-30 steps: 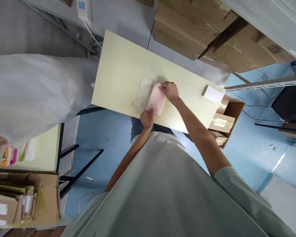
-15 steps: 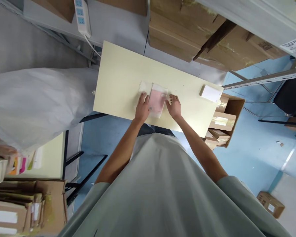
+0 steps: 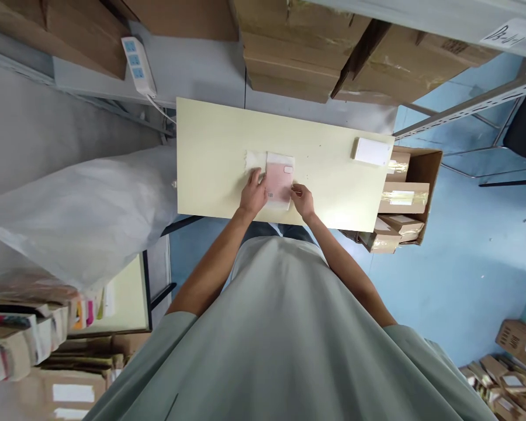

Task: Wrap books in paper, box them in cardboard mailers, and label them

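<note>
Tilted a second ago, the pink packet (image 3: 279, 182) now lies flat in the middle of the table (image 3: 210, 146) — left hand (image 3: 253, 196) open, pressing its left edge; right hand (image 3: 304, 200) at its near corner, grip unclear.

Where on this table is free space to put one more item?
Bare tabletop lies left of the clear bags, and between the pink packet and the white box. Front middle is crowded: left hand, right hand, packet.
</note>
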Available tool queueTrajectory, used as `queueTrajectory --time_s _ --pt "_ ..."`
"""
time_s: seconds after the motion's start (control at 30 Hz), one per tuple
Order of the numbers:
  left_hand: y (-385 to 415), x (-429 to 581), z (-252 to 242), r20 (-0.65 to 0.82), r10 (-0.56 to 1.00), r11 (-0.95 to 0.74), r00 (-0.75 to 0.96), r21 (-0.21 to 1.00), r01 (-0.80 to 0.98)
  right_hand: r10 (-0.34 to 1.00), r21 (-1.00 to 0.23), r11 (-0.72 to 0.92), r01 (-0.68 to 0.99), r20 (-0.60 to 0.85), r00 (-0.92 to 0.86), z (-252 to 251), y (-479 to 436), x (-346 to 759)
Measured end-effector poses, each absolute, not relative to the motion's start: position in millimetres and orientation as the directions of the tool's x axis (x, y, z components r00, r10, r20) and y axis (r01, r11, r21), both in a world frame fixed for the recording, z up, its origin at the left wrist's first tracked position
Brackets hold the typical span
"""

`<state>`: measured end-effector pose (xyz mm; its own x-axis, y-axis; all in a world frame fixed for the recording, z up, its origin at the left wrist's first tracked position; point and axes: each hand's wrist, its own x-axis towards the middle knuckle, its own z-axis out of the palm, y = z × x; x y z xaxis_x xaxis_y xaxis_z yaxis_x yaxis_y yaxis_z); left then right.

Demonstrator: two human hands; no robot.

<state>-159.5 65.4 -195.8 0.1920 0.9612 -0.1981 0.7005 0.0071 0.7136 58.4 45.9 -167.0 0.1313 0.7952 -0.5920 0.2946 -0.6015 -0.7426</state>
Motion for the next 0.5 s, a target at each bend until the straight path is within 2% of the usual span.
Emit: queueTrajectory --time_s 0.17,0.5 --pt "67 -159 -193 -0.231 0.96 0.073 0.159 0.755 0.652 0.783 -0.709 -0.618 0.339 -0.591 0.191 -152 45 49" --pt "77 -205 -195 -0.246 0.901 -0.044 0.357 0.767 0.64 0.876 -0.666 -0.473 0.577 -0.428 0.224 -107 35 -18"
